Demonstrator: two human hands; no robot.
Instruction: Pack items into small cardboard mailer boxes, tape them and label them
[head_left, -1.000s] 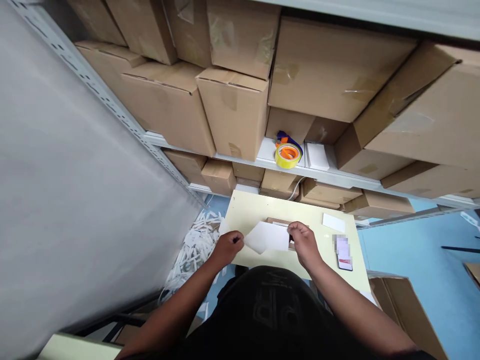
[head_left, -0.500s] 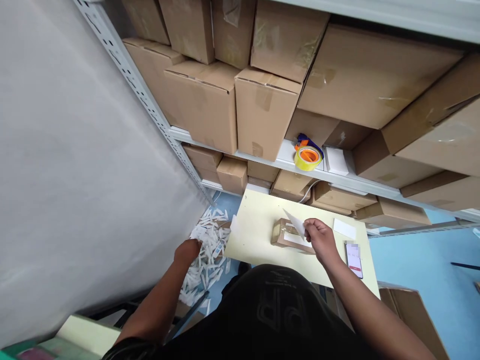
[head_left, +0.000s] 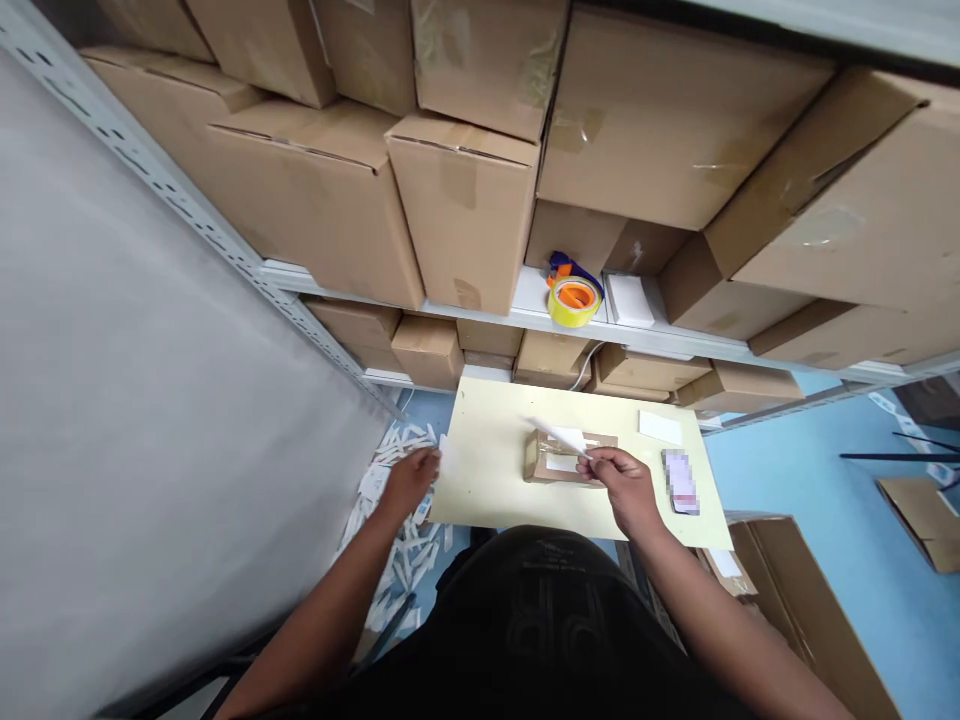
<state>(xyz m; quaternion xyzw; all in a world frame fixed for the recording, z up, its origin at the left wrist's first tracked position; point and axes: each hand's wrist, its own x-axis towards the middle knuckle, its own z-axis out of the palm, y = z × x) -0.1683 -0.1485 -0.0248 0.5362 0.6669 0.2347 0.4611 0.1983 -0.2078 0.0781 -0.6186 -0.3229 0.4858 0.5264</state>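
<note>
1 thin white sheet (head_left: 564,438), tilted; right hand (head_left: 624,485) pinching edge; left hand (head_left: 411,482) curled, cannot tell grip.

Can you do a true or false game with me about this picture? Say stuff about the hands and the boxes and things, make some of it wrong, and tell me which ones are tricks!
1. The right hand holds a white sheet. True.
2. The left hand rests on the phone. False: it is by the left edge of the table, and the phone lies near the right side.
3. A brown box sits on the table. True.
4. The yellow tape roll is on the floor. False: it is on a shelf.
5. The floor is bright red. False: it is blue.
</note>
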